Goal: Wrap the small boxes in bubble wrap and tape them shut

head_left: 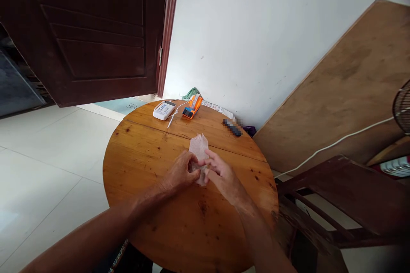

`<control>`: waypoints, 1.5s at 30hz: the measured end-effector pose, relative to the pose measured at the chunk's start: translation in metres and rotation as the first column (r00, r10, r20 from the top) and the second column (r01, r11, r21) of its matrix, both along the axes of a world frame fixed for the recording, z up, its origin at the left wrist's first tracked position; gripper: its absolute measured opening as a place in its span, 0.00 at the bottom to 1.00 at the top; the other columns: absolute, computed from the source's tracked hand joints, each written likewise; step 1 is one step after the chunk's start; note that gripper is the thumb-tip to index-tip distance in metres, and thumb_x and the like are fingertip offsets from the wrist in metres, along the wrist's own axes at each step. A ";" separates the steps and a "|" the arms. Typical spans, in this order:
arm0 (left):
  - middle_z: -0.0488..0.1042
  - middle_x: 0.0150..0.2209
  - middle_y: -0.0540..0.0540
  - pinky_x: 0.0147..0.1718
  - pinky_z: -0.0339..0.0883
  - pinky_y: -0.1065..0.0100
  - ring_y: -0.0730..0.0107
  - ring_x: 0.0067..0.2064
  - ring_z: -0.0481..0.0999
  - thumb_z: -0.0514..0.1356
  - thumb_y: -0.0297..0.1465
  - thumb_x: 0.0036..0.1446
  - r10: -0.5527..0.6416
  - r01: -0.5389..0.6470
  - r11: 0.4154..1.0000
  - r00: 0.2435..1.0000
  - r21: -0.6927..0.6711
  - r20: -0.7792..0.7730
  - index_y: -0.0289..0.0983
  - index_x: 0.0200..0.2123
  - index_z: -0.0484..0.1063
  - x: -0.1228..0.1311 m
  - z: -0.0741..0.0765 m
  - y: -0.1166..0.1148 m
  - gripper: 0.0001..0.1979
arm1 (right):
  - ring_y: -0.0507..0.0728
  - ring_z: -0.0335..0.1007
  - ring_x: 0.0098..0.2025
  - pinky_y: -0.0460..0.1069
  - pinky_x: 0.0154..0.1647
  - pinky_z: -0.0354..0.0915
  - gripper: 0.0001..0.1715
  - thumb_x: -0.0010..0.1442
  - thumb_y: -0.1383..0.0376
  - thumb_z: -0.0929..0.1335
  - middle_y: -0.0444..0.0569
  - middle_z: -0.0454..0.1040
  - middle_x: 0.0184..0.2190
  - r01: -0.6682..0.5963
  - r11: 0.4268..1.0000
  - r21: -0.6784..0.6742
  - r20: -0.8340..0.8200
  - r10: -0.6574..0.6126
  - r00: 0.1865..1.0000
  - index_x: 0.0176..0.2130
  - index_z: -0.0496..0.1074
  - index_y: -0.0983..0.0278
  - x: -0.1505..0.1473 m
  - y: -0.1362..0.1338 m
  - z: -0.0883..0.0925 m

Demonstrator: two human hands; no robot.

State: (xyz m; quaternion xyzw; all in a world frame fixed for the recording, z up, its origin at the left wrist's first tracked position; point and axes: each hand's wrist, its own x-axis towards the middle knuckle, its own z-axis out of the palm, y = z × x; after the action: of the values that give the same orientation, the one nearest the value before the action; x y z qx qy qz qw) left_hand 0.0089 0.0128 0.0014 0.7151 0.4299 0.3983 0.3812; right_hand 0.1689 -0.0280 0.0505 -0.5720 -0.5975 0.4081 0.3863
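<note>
A pale, translucent, crinkled sheet [199, 144], which looks like plastic wrap, lies near the middle of the round wooden table [137, 158]. My left hand [186, 169] is at the sheet's left side, its fingers curled and its thumb pointing right, over the lower part. From the right my right hand [221, 173] reaches over the same part, fingers bent toward the left hand. The fingertips of both hands nearly meet on the sheet. Whatever lies under or between them is too small to make out.
At the table's back stand a white box [164, 110] with a cable and an orange tape dispenser [192, 107]. A dark, partly blurred object [232, 128] lies at the back right. A dark wooden chair [346, 196] stands at the right, below a leaning board [346, 81].
</note>
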 end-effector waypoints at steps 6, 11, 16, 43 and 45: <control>0.73 0.46 0.43 0.48 0.66 0.57 0.59 0.48 0.70 0.62 0.24 0.45 0.037 -0.009 0.973 0.992 0.229 -0.119 0.37 0.47 0.69 -0.002 0.005 -0.001 0.22 | 0.53 0.69 0.29 0.50 0.34 0.67 0.22 0.55 0.59 0.67 0.48 0.76 0.33 0.255 0.953 0.164 0.027 -0.263 0.964 0.49 0.71 0.65 0.014 0.009 -0.005; 0.75 0.46 0.43 0.48 0.67 0.57 0.58 0.47 0.71 0.60 0.25 0.47 -0.032 0.053 0.986 0.990 0.156 -0.135 0.38 0.58 0.63 0.000 0.001 0.000 0.31 | 0.56 0.74 0.38 0.51 0.40 0.68 0.22 0.58 0.61 0.65 0.52 0.78 0.41 0.145 0.963 0.229 0.129 -0.177 0.976 0.51 0.71 0.64 0.011 0.017 -0.016; 0.75 0.47 0.41 0.48 0.67 0.56 0.57 0.47 0.71 0.59 0.26 0.49 -0.035 0.065 0.983 0.985 0.174 -0.170 0.36 0.60 0.61 0.000 -0.002 -0.001 0.32 | 0.55 0.75 0.39 0.52 0.44 0.69 0.22 0.60 0.64 0.64 0.50 0.80 0.41 0.046 0.966 0.254 0.141 -0.084 0.986 0.54 0.70 0.62 0.006 0.021 -0.023; 0.75 0.44 0.44 0.46 0.69 0.60 0.59 0.46 0.71 0.58 0.20 0.48 -0.075 0.141 0.906 0.981 0.399 -0.177 0.40 0.37 0.77 -0.003 0.005 -0.002 0.14 | 0.58 0.75 0.36 0.46 0.23 0.64 0.29 0.49 0.55 0.70 0.53 0.79 0.37 0.357 0.934 -0.021 0.057 -0.355 0.933 0.49 0.72 0.66 0.032 0.068 -0.017; 0.75 0.44 0.44 0.47 0.69 0.59 0.59 0.46 0.71 0.58 0.20 0.48 -0.089 0.151 0.905 0.981 0.397 -0.171 0.39 0.37 0.77 -0.003 0.003 -0.002 0.14 | 0.59 0.75 0.39 0.48 0.30 0.67 0.30 0.48 0.55 0.70 0.54 0.79 0.41 0.334 0.943 0.002 0.071 -0.333 0.940 0.49 0.72 0.65 0.032 0.074 -0.017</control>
State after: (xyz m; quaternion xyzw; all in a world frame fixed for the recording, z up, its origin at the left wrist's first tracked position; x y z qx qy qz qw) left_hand 0.0060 0.0109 0.0047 0.8317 0.3196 0.4003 0.2142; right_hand 0.2010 0.0456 0.0335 -0.6807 -0.5032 0.3196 0.4258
